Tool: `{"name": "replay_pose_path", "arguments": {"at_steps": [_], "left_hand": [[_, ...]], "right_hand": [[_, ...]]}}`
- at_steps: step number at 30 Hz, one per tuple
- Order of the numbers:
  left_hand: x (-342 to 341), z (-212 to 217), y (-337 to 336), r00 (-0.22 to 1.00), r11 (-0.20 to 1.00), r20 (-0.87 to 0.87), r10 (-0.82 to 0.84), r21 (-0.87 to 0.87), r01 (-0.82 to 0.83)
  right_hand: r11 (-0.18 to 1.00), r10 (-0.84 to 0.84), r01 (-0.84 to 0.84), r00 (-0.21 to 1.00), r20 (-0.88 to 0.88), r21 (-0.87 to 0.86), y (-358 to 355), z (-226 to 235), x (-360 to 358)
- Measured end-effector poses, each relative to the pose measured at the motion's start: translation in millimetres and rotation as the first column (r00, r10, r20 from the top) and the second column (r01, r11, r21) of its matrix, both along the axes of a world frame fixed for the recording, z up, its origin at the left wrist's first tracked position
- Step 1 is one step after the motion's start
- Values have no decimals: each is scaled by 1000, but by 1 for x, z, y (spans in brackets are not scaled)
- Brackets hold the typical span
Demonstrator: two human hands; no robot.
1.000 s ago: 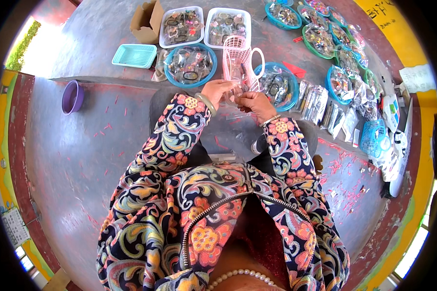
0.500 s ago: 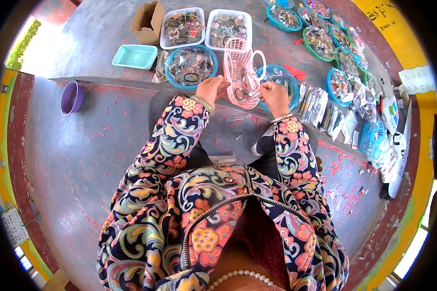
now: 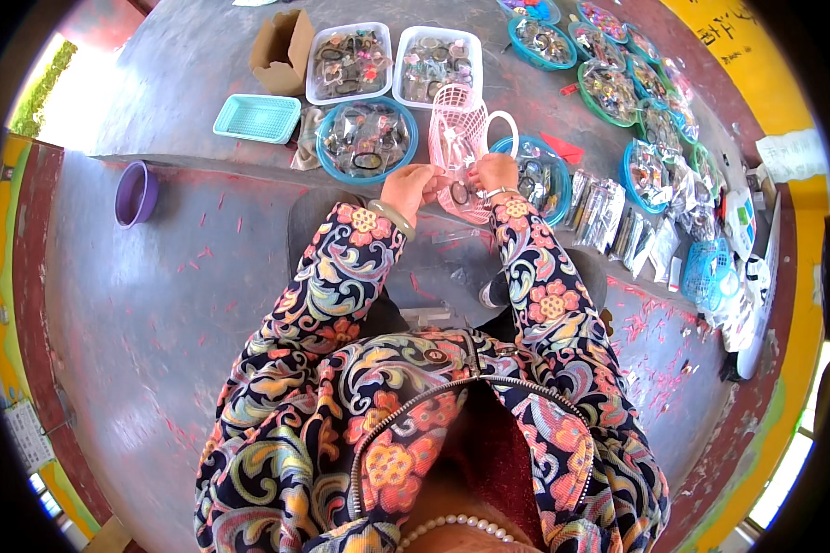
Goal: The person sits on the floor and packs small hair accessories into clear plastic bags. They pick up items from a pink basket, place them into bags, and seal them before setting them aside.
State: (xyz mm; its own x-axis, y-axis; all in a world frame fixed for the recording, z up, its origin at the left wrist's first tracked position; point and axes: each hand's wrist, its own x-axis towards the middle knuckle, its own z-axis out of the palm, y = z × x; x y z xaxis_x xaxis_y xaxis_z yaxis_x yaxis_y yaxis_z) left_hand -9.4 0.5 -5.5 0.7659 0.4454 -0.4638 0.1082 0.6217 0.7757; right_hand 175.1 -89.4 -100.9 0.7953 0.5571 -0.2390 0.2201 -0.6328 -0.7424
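One pink lattice basket (image 3: pixel 471 114), loop-handled.

Judging by what lies about, I'm standing in a makeshift packing workshop: blue basins (image 3: pixel 322 155) and white trays (image 3: pixel 346 100) full of small bagged goods sit on a raised grey ledge (image 3: pixel 189 78), with a carton (image 3: pixel 282 57) and rows of clear packets (image 3: pixel 599 214) near them. The bare floor (image 3: pixel 148 304) is strewn with red scraps (image 3: pixel 650 324). Yellow walls (image 3: pixel 770 78) over a maroon band (image 3: pixel 42 304), and a bright opening onto greenery (image 3: pixel 40 88), suggest a plain hall.
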Motion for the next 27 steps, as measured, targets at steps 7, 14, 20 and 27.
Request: {"name": "replay_pose_path", "arguments": {"at_steps": [7,14,20,27], "left_hand": [[-4,-6,4,999,999,19,40,4,-40],[0,2,3,999,1000,-48,24,13,-24],[-1,-7,5,1000,999,-28,8,31,-8],[2,-6,4,998,998,-61,-29,56,33]], "right_hand": [[944,311,-257,901,-303,205,-13,72,-18],[889,-45,202,932,-359,410,-93,130,73],[960,-275,240,900,-338,-142,-145,21,114],[843,135,-231,965,-226,-486,-106,-24,95]]}}
